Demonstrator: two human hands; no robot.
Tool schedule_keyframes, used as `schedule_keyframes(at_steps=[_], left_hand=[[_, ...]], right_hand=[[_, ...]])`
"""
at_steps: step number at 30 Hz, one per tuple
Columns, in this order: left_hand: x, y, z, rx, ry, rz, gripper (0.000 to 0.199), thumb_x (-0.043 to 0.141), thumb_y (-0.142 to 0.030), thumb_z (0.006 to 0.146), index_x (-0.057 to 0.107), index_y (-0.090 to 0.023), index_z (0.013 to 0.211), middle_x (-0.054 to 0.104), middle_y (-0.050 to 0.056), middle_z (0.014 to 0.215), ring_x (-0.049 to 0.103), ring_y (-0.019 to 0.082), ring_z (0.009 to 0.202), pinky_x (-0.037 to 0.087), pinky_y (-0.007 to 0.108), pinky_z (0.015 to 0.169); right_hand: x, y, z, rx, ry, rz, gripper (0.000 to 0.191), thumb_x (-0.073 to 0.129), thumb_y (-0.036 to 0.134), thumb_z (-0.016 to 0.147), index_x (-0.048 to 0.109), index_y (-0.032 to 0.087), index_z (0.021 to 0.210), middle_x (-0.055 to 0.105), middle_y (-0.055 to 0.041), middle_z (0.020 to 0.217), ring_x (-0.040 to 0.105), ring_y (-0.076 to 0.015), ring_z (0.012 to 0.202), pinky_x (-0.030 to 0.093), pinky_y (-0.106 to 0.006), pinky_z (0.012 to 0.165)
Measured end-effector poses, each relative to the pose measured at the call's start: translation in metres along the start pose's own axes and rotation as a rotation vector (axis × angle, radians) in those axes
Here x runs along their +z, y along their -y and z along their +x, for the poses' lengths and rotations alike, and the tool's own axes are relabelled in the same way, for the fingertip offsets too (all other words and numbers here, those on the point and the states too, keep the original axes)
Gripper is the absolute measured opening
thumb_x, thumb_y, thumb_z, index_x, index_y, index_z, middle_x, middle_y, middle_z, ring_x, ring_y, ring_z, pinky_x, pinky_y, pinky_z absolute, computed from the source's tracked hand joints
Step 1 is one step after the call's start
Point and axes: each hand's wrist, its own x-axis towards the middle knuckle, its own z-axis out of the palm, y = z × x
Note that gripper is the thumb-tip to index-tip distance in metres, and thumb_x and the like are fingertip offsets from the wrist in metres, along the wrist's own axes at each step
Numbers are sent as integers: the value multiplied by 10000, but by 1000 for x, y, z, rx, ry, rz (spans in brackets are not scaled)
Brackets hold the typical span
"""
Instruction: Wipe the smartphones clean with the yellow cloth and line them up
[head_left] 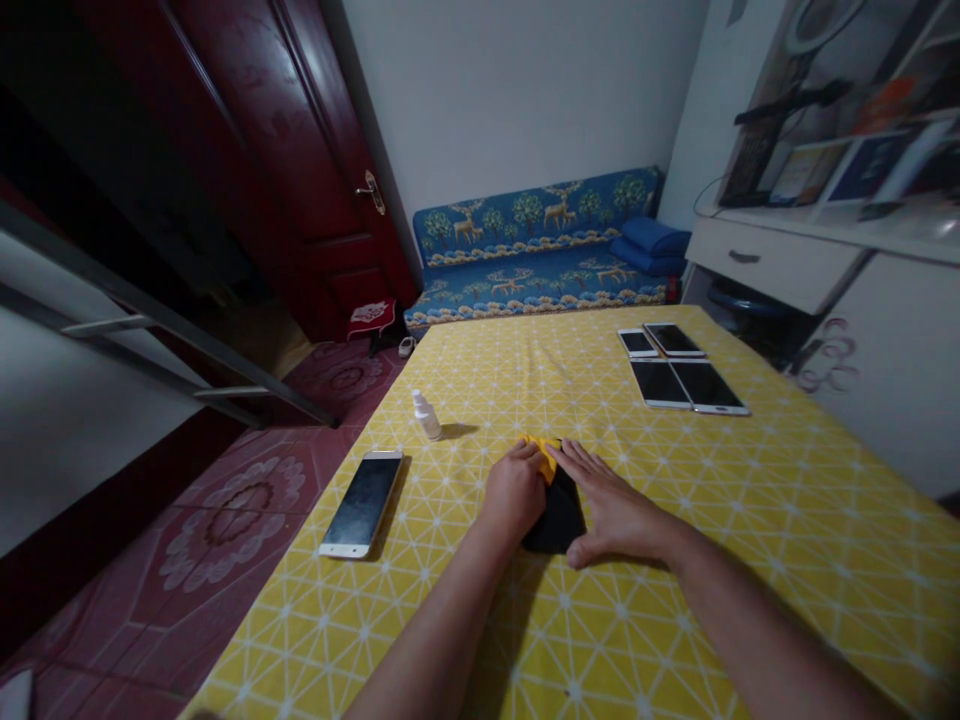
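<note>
A black flat object, seemingly a phone, point(559, 522) lies on the yellow patterned tablecloth point(525, 380) between my hands. My left hand point(517, 490) is closed around a small yellow cloth point(547, 462), pressed on the upper left part of the black object. Thumb and fingers spread, my right hand point(611, 508) rests along the object's right side, its fingertips near the cloth. On the left of the table a white-framed phone point(363, 504) lies face up. A white spray bottle point(427, 415) stands behind it.
Several phones point(660, 384) lie grouped at the table's back right. Beyond the table is a blue patterned sofa point(517, 280). A white cabinet point(772, 262) stands on the right, a red door point(300, 160) at the back left, and a metal ladder point(165, 325) at the left.
</note>
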Motion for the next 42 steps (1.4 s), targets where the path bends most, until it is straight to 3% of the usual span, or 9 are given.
schedule_keyframes(at_steps=[7,13,18,23,28,35,40,42], left_hand=[[4,-4,10,72,214,410,468,469,14,767,717,-168,1119,727,95,1210,657,206,1176,355,386,1202],[11,-6,13,78,272,611,368,489,-71,856,714,-147,1137,732,128,1150,666,237,1150,509,364,1057],[6,-6,16,68,312,638,366,472,-74,876,710,-159,1141,704,123,1219,622,252,1217,473,390,1091],[-7,8,16,12,305,533,431,443,-16,836,703,-176,1140,699,101,1235,635,237,1196,481,370,1082],[-14,19,10,93,275,341,523,412,28,796,684,-174,1195,657,89,1340,575,231,1304,424,378,1153],[-26,27,-2,-79,112,319,519,443,55,756,718,-185,1126,642,126,1359,580,298,1301,432,499,1146],[-29,26,-15,-138,59,362,518,443,66,761,708,-189,1125,604,138,1405,443,335,1417,274,617,1198],[-28,26,-17,-152,50,359,517,444,60,760,713,-184,1128,596,137,1417,423,340,1430,264,618,1203]], right_hand=[[2,-1,2,-13,-28,40,1534,927,500,410,23,221,1618,31,-171,1681,-4,-349,1543,86,-525,1241],[6,-5,2,-35,-61,34,1528,928,490,431,-11,260,1614,35,-160,1682,-3,-335,1545,108,-525,1238],[7,-9,2,-3,-57,49,1489,913,504,464,11,229,1617,26,-174,1679,-1,-353,1542,140,-533,1233],[8,-13,4,25,-42,19,1391,871,502,539,66,139,1614,25,-189,1673,7,-350,1541,136,-520,1242],[8,-11,4,23,-54,5,1366,869,491,540,105,125,1611,45,-195,1669,20,-362,1538,132,-539,1243],[5,-6,4,51,-38,-58,1221,824,508,618,205,121,1597,77,-178,1666,37,-317,1544,140,-499,1248],[6,-7,4,15,-31,-84,1147,818,561,620,330,122,1560,91,-154,1667,19,-309,1545,114,-470,1255],[5,-8,3,5,-33,-68,1133,816,566,624,340,135,1558,79,-147,1669,17,-316,1544,112,-474,1254]])
